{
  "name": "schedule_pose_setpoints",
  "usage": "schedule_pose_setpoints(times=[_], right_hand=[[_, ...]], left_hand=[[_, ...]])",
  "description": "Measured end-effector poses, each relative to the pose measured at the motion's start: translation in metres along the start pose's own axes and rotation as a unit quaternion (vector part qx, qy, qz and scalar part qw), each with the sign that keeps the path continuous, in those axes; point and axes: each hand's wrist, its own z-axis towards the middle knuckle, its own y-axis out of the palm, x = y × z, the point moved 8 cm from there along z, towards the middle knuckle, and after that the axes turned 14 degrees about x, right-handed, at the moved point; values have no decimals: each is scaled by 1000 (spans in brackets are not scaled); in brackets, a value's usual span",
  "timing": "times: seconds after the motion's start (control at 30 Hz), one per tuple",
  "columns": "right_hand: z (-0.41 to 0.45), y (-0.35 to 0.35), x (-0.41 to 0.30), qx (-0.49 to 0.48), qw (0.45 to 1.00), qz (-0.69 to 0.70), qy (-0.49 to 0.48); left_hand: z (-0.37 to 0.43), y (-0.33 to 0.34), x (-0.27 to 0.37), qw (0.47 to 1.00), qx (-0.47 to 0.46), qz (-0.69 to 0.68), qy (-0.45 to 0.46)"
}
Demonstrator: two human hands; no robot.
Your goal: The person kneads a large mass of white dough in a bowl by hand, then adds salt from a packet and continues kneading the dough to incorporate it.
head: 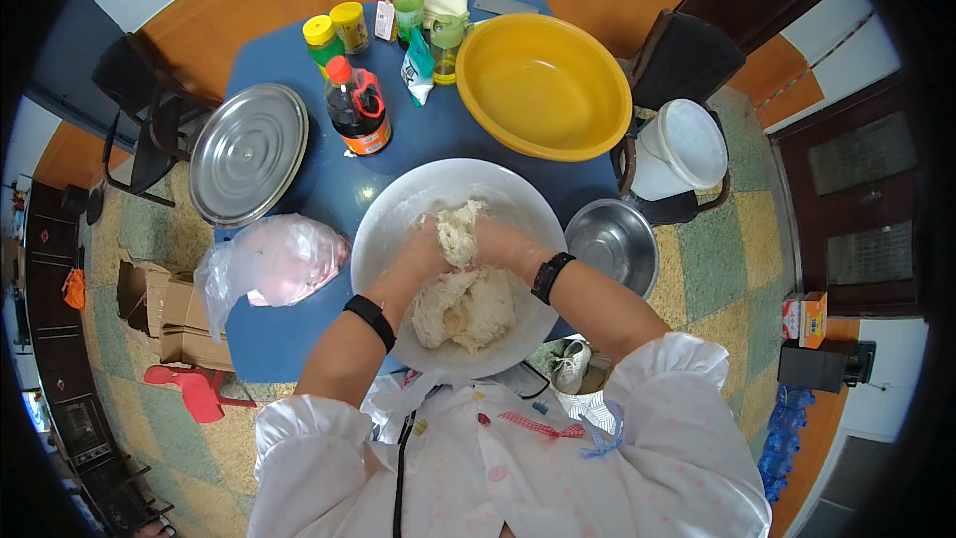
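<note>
A large white basin stands at the near edge of the blue table, in front of my body. In its lower part lies a big, rough lump of pale dough with a hollow in it. My left hand and my right hand meet above that lump. Between them they grip a smaller, ragged piece of dough, which sits close to the larger lump. Fingers on both hands are partly hidden by dough. Flour or dough residue coats the basin's inner wall. Each wrist wears a black band.
Left of the basin are a plastic bag of pinkish contents and a metal lid. A dark sauce bottle, several jars and a yellow basin stand beyond. At right are a steel bowl and a white bucket.
</note>
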Motion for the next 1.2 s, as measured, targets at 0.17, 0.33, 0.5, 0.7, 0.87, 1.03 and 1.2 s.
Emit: schedule_pose_setpoints(times=[0.17,0.33,0.5,0.7,0.87,1.03,1.2], right_hand=[[-1,-10,-14,67,994,-86,26],[0,-28,-20,139,984,-100,52],[10,-19,-4,90,992,-87,18],[-64,-85,-42,80,980,181,-6],[-100,-82,-41,57,981,184,-17],[-149,-67,-114,-7,942,-312,-124],[-168,-6,-95,60,954,-252,-149]], left_hand=[[-3,-43,-1,993,3,16,-113],[1,-48,-3,991,64,27,-116],[-1,-64,9,990,-8,-1,-139],[-55,-106,4,943,71,-322,-34],[-104,-107,37,959,-75,-267,-51],[-143,-107,90,963,21,137,232],[-158,-36,82,960,35,158,227]])
